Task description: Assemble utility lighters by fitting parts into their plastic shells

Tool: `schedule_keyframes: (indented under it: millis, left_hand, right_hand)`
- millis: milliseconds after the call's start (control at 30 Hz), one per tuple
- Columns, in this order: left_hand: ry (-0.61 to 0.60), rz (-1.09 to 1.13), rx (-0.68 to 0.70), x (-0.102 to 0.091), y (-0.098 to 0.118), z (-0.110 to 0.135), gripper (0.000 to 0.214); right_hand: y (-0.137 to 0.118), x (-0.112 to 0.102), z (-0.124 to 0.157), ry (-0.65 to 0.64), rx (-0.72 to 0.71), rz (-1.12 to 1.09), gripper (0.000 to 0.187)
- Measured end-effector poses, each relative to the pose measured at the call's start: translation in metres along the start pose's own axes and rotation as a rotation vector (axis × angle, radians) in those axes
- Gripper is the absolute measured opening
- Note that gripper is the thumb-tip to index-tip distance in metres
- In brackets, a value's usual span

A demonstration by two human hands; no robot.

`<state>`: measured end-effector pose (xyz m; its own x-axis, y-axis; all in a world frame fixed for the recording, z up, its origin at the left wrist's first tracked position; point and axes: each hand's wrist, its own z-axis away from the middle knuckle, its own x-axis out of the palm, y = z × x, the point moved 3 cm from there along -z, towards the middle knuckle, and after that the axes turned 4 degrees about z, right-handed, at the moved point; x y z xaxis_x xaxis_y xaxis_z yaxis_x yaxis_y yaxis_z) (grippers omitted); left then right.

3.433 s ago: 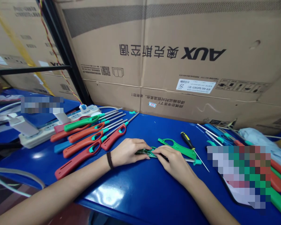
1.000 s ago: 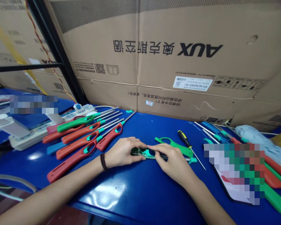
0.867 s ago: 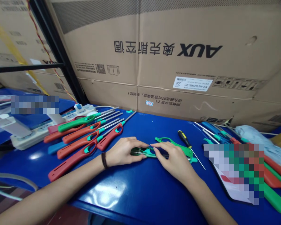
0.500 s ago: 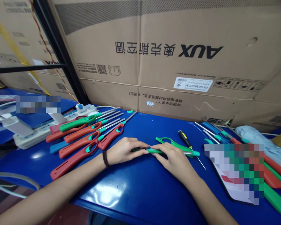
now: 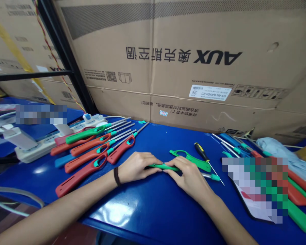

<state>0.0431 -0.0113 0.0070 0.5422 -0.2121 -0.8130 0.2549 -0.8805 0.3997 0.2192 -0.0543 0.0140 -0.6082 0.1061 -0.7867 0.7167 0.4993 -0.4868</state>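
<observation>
Fingertips of my left hand [image 5: 139, 167] and my right hand [image 5: 190, 174] meet at a green lighter [image 5: 168, 167] of the long-nosed kind, both pinching its handle. Its metal tube with a teal tip [image 5: 215, 177] sticks out to the right beyond my right hand. Much of the handle is hidden by my fingers. Just behind my right hand lies a loose green casing half [image 5: 197, 161] with a trigger loop. A black and yellow screwdriver [image 5: 200, 149] rests beside it, its shaft pointing toward me and to the right.
Several red, orange, green and blue lighters [image 5: 85, 154] lie at the left, by a white power strip [image 5: 28, 151]. More lighters [image 5: 302, 214] and a partly blurred, phone-like flat object [image 5: 255, 204] are on the right. A large cardboard box [image 5: 168, 75] stands behind the blue table [image 5: 148, 211].
The held lighter has tilted, its teal tip dropping toward me, away from the loose casing half. My hands have shifted only slightly and keep their pinch.
</observation>
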Motion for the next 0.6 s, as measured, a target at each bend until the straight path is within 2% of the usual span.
schedule_keyframes:
  millis: [233,333,467,600]
  left_hand:
    - [0.138,-0.205,0.111,-0.0006,0.0003,0.0026,0.021]
    - [0.090,-0.176,0.094,0.0019,-0.0030,0.0019,0.021]
    - [0.029,-0.113,0.034,-0.0003,-0.0043,-0.0001,0.026]
    - [0.024,-0.083,-0.012,-0.0061,-0.0025,-0.0013,0.035]
  right_hand:
    - [0.0030,-0.0004,-0.0021,0.052,0.007,-0.005,0.013]
    - [0.0023,-0.0001,-0.0023,0.013,0.024,0.011,0.006]
    - [-0.0017,-0.0022,-0.0011,-0.030,0.013,0.074,0.008]
    - [-0.0004,-0.0024,0.0002,-0.098,0.075,0.062,0.022]
